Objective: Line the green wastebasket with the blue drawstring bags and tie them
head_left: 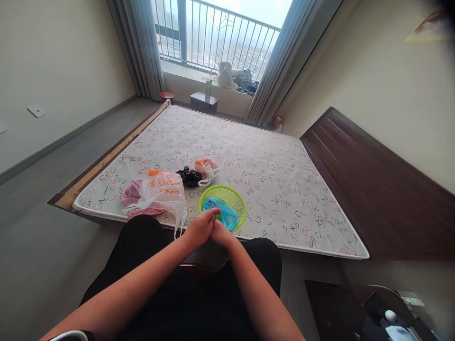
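Near the front edge of the mattress [270, 166] stands a green plastic basket [239, 201] with a crumpled blue plastic bag [229, 219] inside. My left hand [201, 228] and my right hand [221, 233] meet just in front of the basket, touching each other. A thin red item [214, 217] shows between the fingers, too small to name. Both hands look closed around it. To the left lies a white plastic bag with orange print [167, 187] over a pink cloth [132, 193]. A black plastic bag [190, 176] and a smaller white and orange bag [207, 169] lie behind.
A dark headboard [377, 189] rises at the right. Beyond the mattress are a small bedside table [204, 102] holding a green bottle [208, 89], a red stool [167, 96] and a window sill with bags. Dark furniture [327, 308] stands at the lower right.
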The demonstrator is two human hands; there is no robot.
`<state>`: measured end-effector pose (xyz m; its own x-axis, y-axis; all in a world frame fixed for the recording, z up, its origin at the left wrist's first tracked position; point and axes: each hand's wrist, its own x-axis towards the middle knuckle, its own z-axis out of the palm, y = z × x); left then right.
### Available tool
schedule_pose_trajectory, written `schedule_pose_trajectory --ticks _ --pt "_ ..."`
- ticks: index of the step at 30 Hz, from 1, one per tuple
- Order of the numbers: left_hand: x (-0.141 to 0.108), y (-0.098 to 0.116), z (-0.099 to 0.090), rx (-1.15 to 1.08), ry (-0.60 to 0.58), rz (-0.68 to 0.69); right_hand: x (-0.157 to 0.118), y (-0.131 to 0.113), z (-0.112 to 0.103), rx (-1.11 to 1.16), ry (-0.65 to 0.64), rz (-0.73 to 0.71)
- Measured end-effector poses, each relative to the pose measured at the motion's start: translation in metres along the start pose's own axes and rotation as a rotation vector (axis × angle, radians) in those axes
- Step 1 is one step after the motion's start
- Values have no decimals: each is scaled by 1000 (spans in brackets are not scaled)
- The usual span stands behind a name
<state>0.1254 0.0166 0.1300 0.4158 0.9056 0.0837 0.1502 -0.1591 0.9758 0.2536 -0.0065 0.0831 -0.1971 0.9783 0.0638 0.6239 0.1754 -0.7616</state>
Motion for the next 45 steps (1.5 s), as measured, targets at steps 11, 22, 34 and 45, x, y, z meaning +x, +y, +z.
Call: schedule_pose_trajectory --ticks 11,22,34,45 --pt "3 -43 6 -50 225 -306 -22 -19 -23 1238 32 306" --pt "0 -70 -8 350 -102 -342 -28 -26 -40 1326 56 437" --pt "27 -73 -60 -775 359 -643 -52 57 -120 568 585 627" --pt "25 -39 -45 -858 -27 -576 -24 30 -50 -225 363 288"
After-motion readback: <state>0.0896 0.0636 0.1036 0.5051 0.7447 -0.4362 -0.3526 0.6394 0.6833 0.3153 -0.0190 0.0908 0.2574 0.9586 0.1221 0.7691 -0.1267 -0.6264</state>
